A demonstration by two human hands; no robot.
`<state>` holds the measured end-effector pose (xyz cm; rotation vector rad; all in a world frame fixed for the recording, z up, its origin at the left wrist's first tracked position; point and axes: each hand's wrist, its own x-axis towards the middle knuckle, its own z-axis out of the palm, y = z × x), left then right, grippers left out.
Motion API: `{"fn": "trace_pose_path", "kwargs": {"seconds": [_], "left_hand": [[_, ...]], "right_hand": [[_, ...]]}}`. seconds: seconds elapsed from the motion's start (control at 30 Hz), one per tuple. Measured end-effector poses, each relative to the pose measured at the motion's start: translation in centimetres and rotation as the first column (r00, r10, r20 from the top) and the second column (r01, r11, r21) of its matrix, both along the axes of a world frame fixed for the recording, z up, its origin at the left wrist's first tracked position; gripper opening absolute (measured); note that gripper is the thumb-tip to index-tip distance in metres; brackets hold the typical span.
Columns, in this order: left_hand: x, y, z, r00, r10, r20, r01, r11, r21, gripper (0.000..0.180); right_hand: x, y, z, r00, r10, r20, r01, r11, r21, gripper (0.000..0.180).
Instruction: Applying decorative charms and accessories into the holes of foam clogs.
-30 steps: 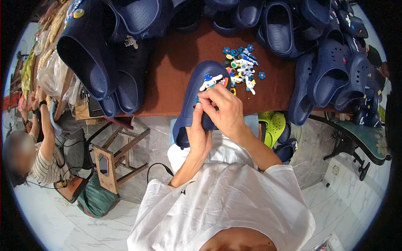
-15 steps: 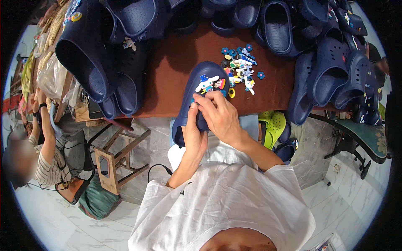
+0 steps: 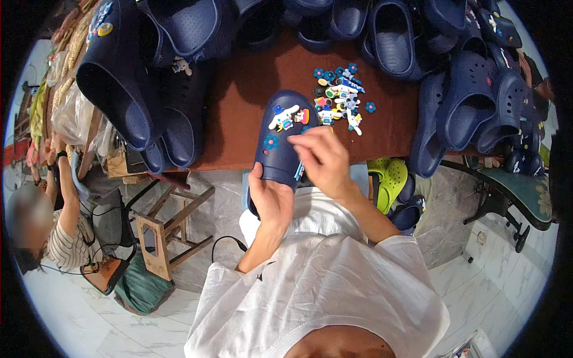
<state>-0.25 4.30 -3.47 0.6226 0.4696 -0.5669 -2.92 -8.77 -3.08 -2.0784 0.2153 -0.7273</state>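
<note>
A navy clog (image 3: pixel 278 162) is held toe-away over the table's near edge, with my left hand (image 3: pixel 271 197) wrapped round its heel end and the thumb along its left side. On its upper sit a white long-eared character charm in a blue hat (image 3: pixel 283 118), a small colourful figure charm (image 3: pixel 302 116) and a blue flower charm (image 3: pixel 271 142). Just below the flower an unfilled hole shows. My right hand (image 3: pixel 325 162) hovers at the clog's right side, its fingers loosely bent and apart, nothing visible in them. Another charm (image 3: pixel 299 171) shows low on the clog's right side.
Loose charms (image 3: pixel 346 89) lie piled on the brown tabletop (image 3: pixel 239 101). Navy clogs (image 3: pixel 394 45) crowd the far edge and both sides. Green clogs (image 3: pixel 389 184) sit below the table, a wooden stool (image 3: pixel 170 230) stands left, and another person (image 3: pixel 65 232) works at far left.
My right hand has come away from the clog's upper toward the right, uncovering the blue flower charm. My left thumb has slid down toward the heel, and the clog stands more upright.
</note>
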Motion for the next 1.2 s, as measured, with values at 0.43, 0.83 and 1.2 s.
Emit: {"fn": "trace_pose_path", "kwargs": {"seconds": [0.43, 0.83, 1.2], "left_hand": [[0.1, 0.4, 0.9, 0.999, -0.038, -0.030, 0.037, 0.999, -0.039, 0.047], [-0.2, 0.3, 1.5, 0.999, -0.025, -0.031, 0.023, 0.998, -0.060, 0.045], [-0.5, 0.5, 1.1, 0.998, -0.049, -0.043, 0.046, 0.996, -0.077, 0.042]], "right_hand": [[-1.8, -10.1, -5.0, 0.909, -0.336, -0.245, 0.274, 0.927, -0.255, 0.019], [-1.5, -10.3, -5.2, 0.907, -0.333, -0.259, 0.255, 0.922, -0.291, 0.016], [-1.9, -9.8, -4.6, 0.904, -0.330, -0.272, 0.286, 0.939, -0.188, 0.011]]}}
